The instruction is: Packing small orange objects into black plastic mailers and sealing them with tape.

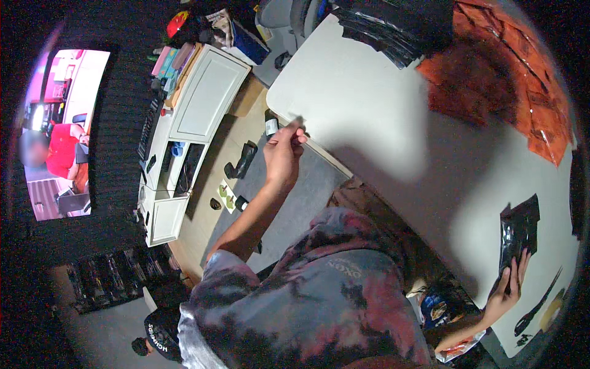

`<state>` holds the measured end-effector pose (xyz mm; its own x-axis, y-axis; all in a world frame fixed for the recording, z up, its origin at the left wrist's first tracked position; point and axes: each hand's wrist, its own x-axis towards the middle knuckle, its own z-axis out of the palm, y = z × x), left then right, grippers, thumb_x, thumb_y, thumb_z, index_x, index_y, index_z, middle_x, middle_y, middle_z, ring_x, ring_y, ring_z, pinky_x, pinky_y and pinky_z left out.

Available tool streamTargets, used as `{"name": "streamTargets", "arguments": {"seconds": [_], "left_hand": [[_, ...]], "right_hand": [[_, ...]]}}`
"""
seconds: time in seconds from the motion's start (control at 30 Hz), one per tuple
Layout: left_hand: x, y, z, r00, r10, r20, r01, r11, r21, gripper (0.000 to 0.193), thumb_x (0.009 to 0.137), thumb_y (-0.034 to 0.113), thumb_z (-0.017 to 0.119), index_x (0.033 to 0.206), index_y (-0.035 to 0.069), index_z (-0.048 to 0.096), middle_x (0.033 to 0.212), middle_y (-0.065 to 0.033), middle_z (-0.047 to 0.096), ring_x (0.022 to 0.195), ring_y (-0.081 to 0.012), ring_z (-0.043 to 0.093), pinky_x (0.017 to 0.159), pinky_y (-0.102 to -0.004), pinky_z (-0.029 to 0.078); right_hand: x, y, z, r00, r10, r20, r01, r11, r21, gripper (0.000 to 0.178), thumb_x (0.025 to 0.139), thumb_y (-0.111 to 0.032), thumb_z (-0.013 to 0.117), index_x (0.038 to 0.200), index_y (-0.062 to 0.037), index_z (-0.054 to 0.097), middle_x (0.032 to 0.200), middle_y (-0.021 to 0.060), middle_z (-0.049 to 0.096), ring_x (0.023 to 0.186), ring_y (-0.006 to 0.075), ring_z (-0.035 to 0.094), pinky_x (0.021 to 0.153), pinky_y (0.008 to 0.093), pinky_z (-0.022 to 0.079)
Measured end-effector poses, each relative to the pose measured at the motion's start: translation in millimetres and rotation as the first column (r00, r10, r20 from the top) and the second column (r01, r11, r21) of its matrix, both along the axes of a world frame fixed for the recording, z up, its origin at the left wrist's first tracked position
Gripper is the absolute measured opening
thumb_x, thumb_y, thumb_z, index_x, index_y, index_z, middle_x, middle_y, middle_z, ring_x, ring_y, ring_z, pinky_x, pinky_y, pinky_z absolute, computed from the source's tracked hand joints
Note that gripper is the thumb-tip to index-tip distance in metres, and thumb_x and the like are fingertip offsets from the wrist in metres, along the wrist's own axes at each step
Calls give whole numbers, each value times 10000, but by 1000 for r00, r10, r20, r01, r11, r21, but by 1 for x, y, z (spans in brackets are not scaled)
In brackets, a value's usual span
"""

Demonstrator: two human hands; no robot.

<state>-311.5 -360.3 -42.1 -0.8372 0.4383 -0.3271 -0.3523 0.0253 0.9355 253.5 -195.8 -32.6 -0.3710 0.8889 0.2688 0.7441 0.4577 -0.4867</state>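
My left hand (284, 154) is raised beside the near left edge of the white table (344, 80), its fingers curled and pressed together. Whatever may be between those fingertips is too small and blurred to name. On the right of the table my right hand (507, 289) grips the lower end of a shiny black plastic packet (518, 230). That packet lies on the tabletop, partly covered by my fingers. Close to this hand are a pair of black scissors (539, 305) and a yellowish round thing (551, 315), perhaps a tape roll.
Black plastic packets (381, 37) are piled at the table's far side, next to many orange packets (528, 80). A white cabinet (206, 92) and a lit screen (67, 135) stand left. Another person (161, 332) is at lower left. A filled bag (436, 307) sits below the table.
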Motion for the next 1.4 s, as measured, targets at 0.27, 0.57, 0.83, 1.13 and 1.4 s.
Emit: {"name": "streamTargets", "arguments": {"seconds": [0.27, 0.57, 0.83, 1.13, 1.4], "left_hand": [[64, 70, 90, 354, -536, -767, 788, 612, -63, 146, 865, 16, 807, 928, 31, 677, 933, -71, 672, 790, -140, 592, 675, -297, 473], [224, 226, 84, -401, -380, -834, 911, -260, -320, 409, 748, 177, 904, 1019, 96, 608, 1132, -106, 633, 1088, -301, 629, 929, -418, 515], [326, 290, 31, -411, -168, -896, 886, -304, -349, 552, 702, 188, 942, 1095, 80, 570, 1201, -110, 661, 1170, -335, 610, 1019, -443, 476], [319, 298, 18, -446, -256, -858, 885, -273, -378, 576, 690, 238, 952, 1130, 102, 607, 1138, -73, 707, 1144, -332, 634, 1006, -447, 492], [318, 300, 18, -442, -292, -848, 886, -287, -364, 530, 712, 262, 931, 1118, 113, 625, 1142, -58, 709, 1154, -335, 619, 1008, -457, 489]], "right_hand": [[-2, -5, 6, 998, -35, -55, 36, 999, 29, 274, 1013, -80, 610, 1243, 22, 718, 1506, 185, 578, 1462, 384, 469, 1222, 458, 320], [-15, 7, 9, 977, -108, -186, 101, 994, -45, 311, 865, -44, 738, 1174, -20, 769, 1409, 161, 659, 1447, 363, 496, 1202, 465, 378], [-19, -1, 9, 930, -166, -328, 151, 986, -69, 349, 790, 26, 777, 1124, -71, 801, 1353, 156, 693, 1398, 365, 548, 1180, 461, 422], [-22, 0, 15, 768, -297, -567, 256, 955, -152, 281, 835, -50, 829, 1111, -14, 791, 1244, 144, 751, 1165, 235, 697, 1025, 373, 535], [-36, 21, 24, 472, -496, -729, 369, 862, -348, 331, 967, -139, 755, 1241, 41, 708, 1077, 90, 775, 981, 114, 694, 885, 264, 553]]}}
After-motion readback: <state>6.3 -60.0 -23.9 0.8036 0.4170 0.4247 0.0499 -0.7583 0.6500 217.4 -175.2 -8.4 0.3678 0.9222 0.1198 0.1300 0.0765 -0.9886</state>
